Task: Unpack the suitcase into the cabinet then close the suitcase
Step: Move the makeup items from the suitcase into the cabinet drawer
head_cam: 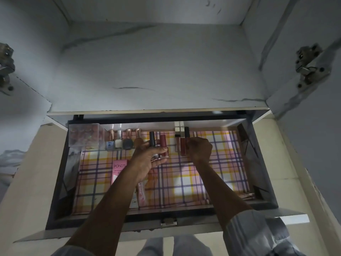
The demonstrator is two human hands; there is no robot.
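A pulled-out cabinet drawer (265,163) lined with plaid paper lies below me. My left hand (149,159) grips a bunch of small cosmetic bottles (160,145), one black-capped and one dark red, over the drawer's back middle. My right hand (200,149) pinches a dark red lip-gloss tube (183,146) that stands with two others against the back wall. A row of nail polish bottles (121,140) lines the back left. The suitcase is out of view.
A clear plastic box (84,134) sits in the drawer's back left corner. A pink Pond's carton (119,170) and a pink tube (141,194) lie under my left forearm. A bare marble-patterned shelf (156,71) is above the drawer. Open door hinges (308,65) flank it.
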